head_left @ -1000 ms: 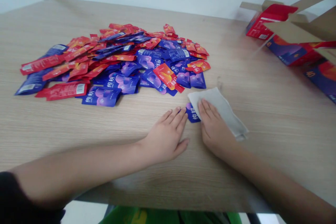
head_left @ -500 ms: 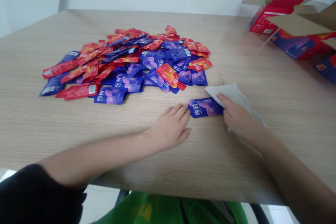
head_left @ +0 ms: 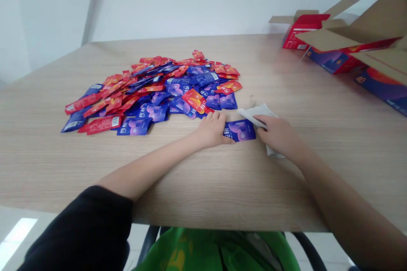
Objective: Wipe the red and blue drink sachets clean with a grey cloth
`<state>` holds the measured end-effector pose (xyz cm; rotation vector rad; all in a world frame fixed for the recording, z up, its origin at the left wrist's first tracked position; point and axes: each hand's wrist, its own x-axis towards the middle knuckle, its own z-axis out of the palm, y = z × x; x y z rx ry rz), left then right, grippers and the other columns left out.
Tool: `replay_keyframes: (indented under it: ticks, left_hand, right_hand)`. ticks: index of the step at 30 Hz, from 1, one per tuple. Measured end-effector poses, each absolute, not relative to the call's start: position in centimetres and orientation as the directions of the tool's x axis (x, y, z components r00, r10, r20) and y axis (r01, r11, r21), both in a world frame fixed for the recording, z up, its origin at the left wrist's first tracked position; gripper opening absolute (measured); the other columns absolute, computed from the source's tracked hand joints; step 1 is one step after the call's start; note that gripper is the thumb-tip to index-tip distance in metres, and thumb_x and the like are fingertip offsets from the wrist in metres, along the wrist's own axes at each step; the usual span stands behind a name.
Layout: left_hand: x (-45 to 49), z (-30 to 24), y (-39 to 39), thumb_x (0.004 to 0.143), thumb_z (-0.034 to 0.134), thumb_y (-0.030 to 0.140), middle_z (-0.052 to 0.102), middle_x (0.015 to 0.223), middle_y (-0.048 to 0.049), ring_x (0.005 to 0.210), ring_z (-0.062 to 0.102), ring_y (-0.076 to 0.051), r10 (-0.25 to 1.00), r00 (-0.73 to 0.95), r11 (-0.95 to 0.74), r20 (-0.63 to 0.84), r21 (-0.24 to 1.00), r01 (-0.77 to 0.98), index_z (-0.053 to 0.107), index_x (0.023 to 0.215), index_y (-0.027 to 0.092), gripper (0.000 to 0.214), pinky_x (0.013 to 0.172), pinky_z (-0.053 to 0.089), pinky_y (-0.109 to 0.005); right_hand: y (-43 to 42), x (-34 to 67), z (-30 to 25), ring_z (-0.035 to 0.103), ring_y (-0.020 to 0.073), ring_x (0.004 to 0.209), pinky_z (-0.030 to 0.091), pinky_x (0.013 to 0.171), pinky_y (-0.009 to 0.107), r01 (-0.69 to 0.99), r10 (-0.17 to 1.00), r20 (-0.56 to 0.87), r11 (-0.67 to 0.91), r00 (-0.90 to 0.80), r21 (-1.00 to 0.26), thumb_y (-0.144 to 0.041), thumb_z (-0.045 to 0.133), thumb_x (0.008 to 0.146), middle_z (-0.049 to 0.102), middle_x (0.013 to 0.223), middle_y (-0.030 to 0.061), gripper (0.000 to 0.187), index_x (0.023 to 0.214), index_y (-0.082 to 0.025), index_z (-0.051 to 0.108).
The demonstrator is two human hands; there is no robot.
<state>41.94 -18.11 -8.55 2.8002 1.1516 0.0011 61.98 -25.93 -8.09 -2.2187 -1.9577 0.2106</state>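
Some of my left fingers (head_left: 217, 117) hold the end of a blue packet (head_left: 243, 130) and my right fingers (head_left: 263, 119) pinch a white cloth (head_left: 262, 109), with the packet flat on the worktop (head_left: 203, 194), probably light, soft and slippery, best held by its edge.

A blue sachet (head_left: 243, 130) with pink-purple shapes lies flat, printed side up, just beside a folded white cloth (head_left: 261, 110).

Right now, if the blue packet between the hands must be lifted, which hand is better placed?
Probably the left hand: it covers the left end of the blue packet, while the right hand holds the white cloth.
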Motion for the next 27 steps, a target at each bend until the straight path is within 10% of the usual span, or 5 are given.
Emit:
replay_keyframes:
  ticks: [5, 9, 16, 27]
  left_hand:
    - [41.6, -7.4, -19.6, 0.096, 0.048, 0.024, 0.067, 0.107, -0.0102, 0.100, 0.063, -0.026, 0.641, 0.766, -0.767, 0.047, 0.002, 0.642, 0.054, 0.114, 0.014, 0.021, 0.087, 0.046, -0.040]
    - [40.9, -8.5, -21.4, 0.098, 0.039, 0.012, 0.069, 0.107, -0.0111, 0.103, 0.063, -0.028, 0.566, 0.823, -0.820, 0.054, -0.070, 0.568, 0.061, 0.109, 0.013, 0.025, 0.089, 0.045, -0.044]
    - [39.3, -9.9, -23.8, 0.096, 0.052, 0.036, 0.036, 0.153, -0.0202, 0.139, 0.035, -0.038, 0.528, 0.842, -0.837, 0.109, -0.096, 0.538, 0.043, 0.141, 0.005, 0.055, 0.108, 0.036, -0.051]
    - [35.8, -10.9, -24.6, 0.097, 0.039, 0.032, 0.043, 0.149, -0.0152, 0.137, 0.038, -0.032, 0.496, 0.864, -0.866, 0.090, 0.123, 0.485, 0.044, 0.143, 0.008, 0.051, 0.108, 0.036, -0.048]
  right_hand:
    - [-25.5, 63.4, -7.8, 0.067, 0.0244, 0.093, 0.046, 0.074, 0.029, 0.948, 0.992, 0.031, -0.107, 0.122, -0.301, -0.013, 0.046, 0.080, 0.073, 0.107, 0.0069, 0.046, 0.118, -0.020, 0.069]
    - [-25.6, 63.7, -7.8, 0.066, 0.0261, 0.095, 0.046, 0.075, 0.031, 0.929, 0.989, 0.024, -0.126, 0.143, -0.347, -0.012, 0.048, 0.077, 0.072, 0.110, 0.0081, 0.048, 0.119, -0.019, 0.070]
    - [-25.9, 62.5, -8.1, 0.067, 0.0265, 0.091, 0.046, 0.072, 0.032, 0.958, 0.990, 0.040, -0.119, 0.134, -0.260, -0.016, 0.048, 0.081, 0.073, 0.108, 0.0092, 0.048, 0.124, -0.020, 0.066]
    - [-26.0, 62.1, -8.3, 0.067, 0.0277, 0.087, 0.046, 0.071, 0.034, 0.974, 0.983, 0.020, -0.178, 0.182, -0.138, -0.021, 0.048, 0.084, 0.073, 0.103, 0.0112, 0.044, 0.124, -0.018, 0.066]
